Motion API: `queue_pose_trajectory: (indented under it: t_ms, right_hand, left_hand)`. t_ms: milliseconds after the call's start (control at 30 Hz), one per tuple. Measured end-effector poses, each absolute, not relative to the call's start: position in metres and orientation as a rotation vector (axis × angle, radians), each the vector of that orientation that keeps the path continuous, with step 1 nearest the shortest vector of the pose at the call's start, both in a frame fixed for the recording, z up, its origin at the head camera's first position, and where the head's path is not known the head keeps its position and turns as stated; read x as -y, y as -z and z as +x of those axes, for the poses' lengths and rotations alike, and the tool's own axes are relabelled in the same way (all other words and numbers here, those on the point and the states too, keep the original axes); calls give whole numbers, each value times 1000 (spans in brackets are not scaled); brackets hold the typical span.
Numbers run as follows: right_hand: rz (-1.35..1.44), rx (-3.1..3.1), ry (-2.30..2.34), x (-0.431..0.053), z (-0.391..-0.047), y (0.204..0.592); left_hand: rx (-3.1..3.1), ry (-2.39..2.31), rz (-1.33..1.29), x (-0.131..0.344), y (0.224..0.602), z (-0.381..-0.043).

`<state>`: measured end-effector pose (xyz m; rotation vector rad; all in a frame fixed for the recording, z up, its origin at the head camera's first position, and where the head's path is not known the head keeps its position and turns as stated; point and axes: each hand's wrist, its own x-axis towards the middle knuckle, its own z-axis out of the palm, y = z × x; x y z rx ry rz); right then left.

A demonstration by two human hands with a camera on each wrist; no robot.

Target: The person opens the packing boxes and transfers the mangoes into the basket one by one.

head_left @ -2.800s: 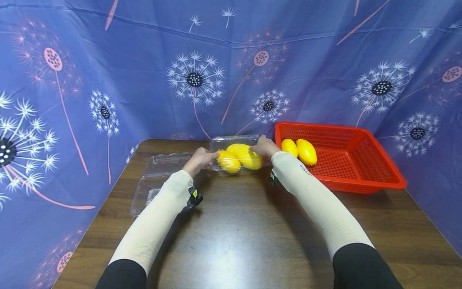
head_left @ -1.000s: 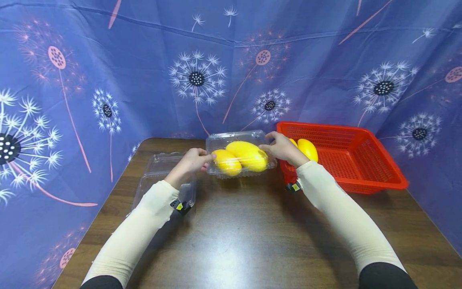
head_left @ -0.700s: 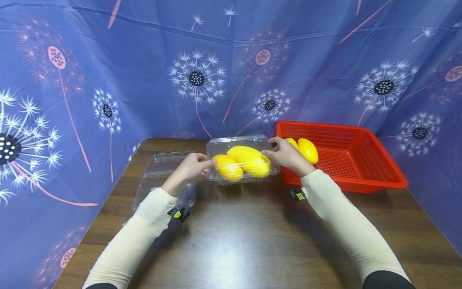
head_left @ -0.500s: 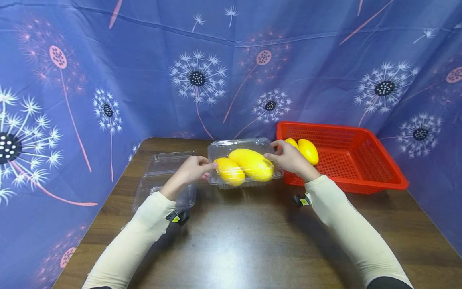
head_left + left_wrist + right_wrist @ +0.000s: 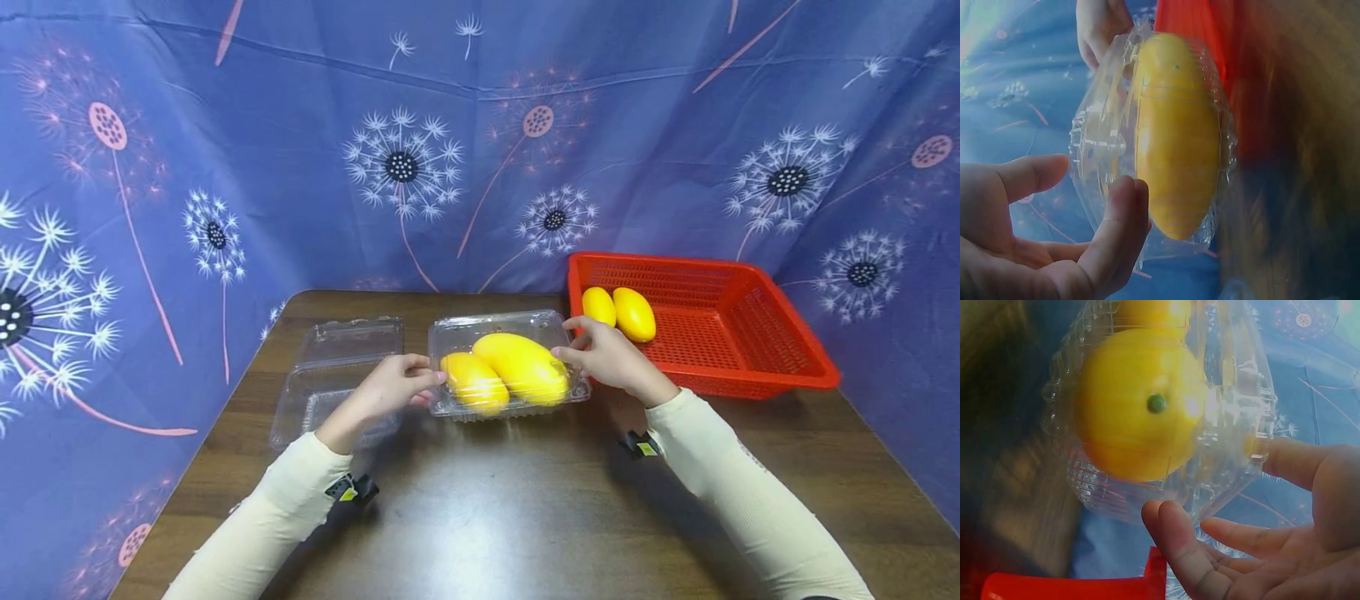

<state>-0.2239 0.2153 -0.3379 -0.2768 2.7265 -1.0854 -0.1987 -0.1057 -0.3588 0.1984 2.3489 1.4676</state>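
Note:
A clear plastic clamshell box (image 5: 453,331) with its lid down holds two yellow mangoes, a smaller one (image 5: 472,383) at left and a larger one (image 5: 522,367) at right. My left hand (image 5: 395,387) pinches the box's left end between thumb and fingers. At the opposite end my right hand (image 5: 611,357) grips the edge the same way. In the left wrist view, the left hand's fingertips (image 5: 1125,200) lie against the clear wall (image 5: 1094,134) beside a mango (image 5: 1175,137). The right wrist view has a mango's green stem spot (image 5: 1156,403) facing the right hand (image 5: 1285,544). Whether the box touches the table is unclear.
A red perforated basket (image 5: 780,312) stands at back right, with two mangoes (image 5: 634,315) in its left end. Another clear clamshell box (image 5: 315,367) lies spread open on the wooden table (image 5: 480,517) at left. A blue dandelion-print cloth (image 5: 300,167) hangs behind.
Both hands have brought the filled box from near the back cloth toward me. The right hand has shifted outward to the box's right end, and the left hand now sits farther left and nearer.

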Motion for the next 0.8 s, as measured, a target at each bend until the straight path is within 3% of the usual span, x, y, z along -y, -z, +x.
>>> queue_pose_trajectory:
  t_ms: [433, 800]
  right_hand:
    - [-393, -2820, 1003, -209, -200, 353]
    - [-364, -2731, 1106, -209, -203, 377]
  left_hand:
    - [-2394, -1438, 161, 110, 375, -170]
    - [-2430, -1445, 100, 109, 393, -170]
